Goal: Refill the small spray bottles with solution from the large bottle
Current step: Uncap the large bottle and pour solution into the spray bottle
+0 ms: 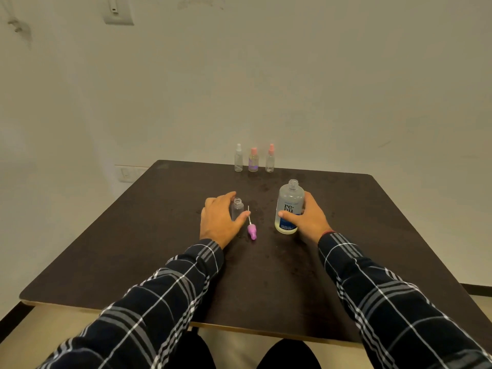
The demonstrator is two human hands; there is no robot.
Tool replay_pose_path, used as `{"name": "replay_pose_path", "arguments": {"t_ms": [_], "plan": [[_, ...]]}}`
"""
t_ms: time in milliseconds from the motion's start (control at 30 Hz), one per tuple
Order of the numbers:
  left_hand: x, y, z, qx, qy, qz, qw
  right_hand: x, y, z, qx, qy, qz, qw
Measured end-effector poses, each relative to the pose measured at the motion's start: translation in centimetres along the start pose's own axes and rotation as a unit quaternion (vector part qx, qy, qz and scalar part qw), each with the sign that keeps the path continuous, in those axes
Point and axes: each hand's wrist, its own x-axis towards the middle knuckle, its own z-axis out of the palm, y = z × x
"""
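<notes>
One pink spray head (252, 230) with a white dip tube lies on the dark table (266, 278), just right of the small clear uncapped bottle (237, 209), which the left hand (218, 219) grasps. The right hand (310, 219) wraps round the large translucent bottle (290, 201), upright with its cap off; its blue label reads "re" over "nu", the smaller print illegible. Pouring seems not yet begun, and the small bottle looks empty. Three capped small spray bottles (253, 161) stand at the far edge, their fill unclear and the middle one's purple label unreadable.

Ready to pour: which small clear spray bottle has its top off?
The small clear bottle in the left hand; the three bottles at the far edge are capped.
</notes>
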Motion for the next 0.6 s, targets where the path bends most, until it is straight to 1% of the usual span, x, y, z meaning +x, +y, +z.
{"name": "replay_pose_path", "arguments": {"t_ms": [67, 167, 267, 333, 467, 600], "plan": [[-0.1, 0.4, 0.3, -0.034, -0.008, -0.027, 0.999, 0.0, -0.1, 0.1, 0.0, 0.001, 0.001, 1.0], [-0.5, 0.7, 1.1, -0.115, -0.03, -0.074, 0.99, -0.1, 0.0, 0.1, 0.002, 0.002, 0.003, 1.0], [-1.2, 1.2, 1.5, -0.155, -0.018, -0.112, 0.981, -0.1, 0.0, 0.2, 0.005, 0.004, 0.005, 1.0], [-1.3, 1.5, 1.8, -0.178, -0.022, -0.121, 0.976, -0.1, 0.0, 0.3, 0.002, 0.008, 0.003, 1.0], [-1.2, 2.4, 2.4, -0.193, -0.061, -0.123, 0.971, 0.0, -0.3, 0.4, -0.02, 0.005, -0.024, 0.999], [-1.6, 3.2, 3.1, -0.209, -0.054, -0.133, 0.967, 0.2, -0.7, 0.5, -0.062, -0.001, -0.057, 0.996]]}}
